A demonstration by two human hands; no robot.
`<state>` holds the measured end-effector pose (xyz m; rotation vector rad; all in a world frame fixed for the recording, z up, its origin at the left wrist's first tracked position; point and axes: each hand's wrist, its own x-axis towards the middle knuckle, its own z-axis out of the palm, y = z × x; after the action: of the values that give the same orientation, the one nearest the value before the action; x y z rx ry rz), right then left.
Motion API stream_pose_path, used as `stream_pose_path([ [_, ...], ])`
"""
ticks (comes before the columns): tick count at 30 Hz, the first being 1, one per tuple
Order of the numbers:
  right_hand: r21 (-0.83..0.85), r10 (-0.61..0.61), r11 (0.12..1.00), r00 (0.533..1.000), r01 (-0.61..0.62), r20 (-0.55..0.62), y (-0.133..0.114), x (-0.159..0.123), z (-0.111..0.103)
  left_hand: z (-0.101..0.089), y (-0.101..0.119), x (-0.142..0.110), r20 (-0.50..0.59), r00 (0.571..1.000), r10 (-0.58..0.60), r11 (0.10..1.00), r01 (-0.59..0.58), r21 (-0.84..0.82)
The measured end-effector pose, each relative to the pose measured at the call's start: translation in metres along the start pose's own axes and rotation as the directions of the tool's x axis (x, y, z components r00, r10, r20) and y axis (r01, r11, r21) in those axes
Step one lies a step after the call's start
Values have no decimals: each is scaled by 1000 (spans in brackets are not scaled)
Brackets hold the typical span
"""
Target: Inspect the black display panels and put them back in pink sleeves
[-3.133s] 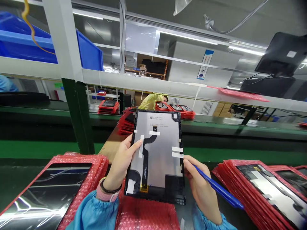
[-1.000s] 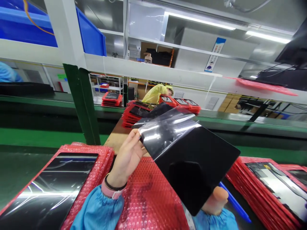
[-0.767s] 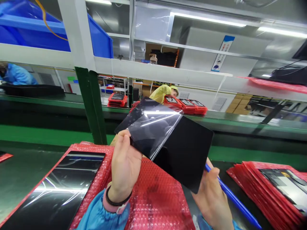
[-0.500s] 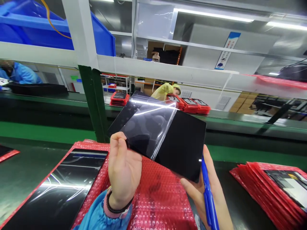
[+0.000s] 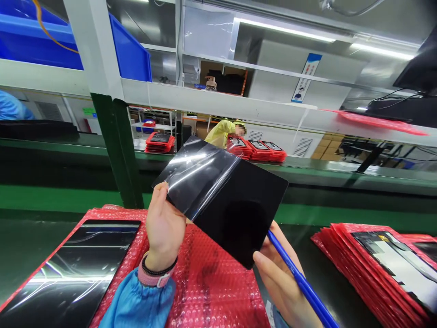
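Note:
I hold a black tablet screen panel (image 5: 239, 209) tilted in the air, glass side towards me. A clear protective film (image 5: 196, 175) is peeled back over its left half. My left hand (image 5: 164, 228) pinches the panel's left corner and the film. My right hand (image 5: 280, 282) supports the panel's lower right corner from beneath and also grips a blue pen (image 5: 300, 282), which points down to the right. A red bubble-wrap sheet (image 5: 218, 282) lies under the panel.
Another screen on red bubble wrap (image 5: 78, 264) lies at the left. A stack of panels in red wrap (image 5: 378, 269) sits at the right. A green conveyor (image 5: 341, 182) runs behind, with more red stacks (image 5: 259, 150) and a person in yellow (image 5: 221, 132) beyond.
The panel was flipped from its back side to its glass side. Over the last second it tilted and the film stayed peeled; my right hand shifted under the lower right corner.

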<state>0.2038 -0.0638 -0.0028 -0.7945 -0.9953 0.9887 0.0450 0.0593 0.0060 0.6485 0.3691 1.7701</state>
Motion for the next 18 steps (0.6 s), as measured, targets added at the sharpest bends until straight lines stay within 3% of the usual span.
stream_pose_path([
  [3,-6,56,998,998,-56,-25,-2,-1,0,-3,2,5,-83,995,50,997,-45,64],
  [6,21,90,996,984,-88,-156,1,-6,-3,-6,5,11,-134,982,130,988,-116,104],
  [11,-64,22,997,946,-46,-324,13,-15,-12,-10,7,22,-164,956,242,964,-218,152],
  [18,-55,44,997,961,-62,-274,15,-14,-17,-16,5,30,-106,953,284,947,-262,186],
])
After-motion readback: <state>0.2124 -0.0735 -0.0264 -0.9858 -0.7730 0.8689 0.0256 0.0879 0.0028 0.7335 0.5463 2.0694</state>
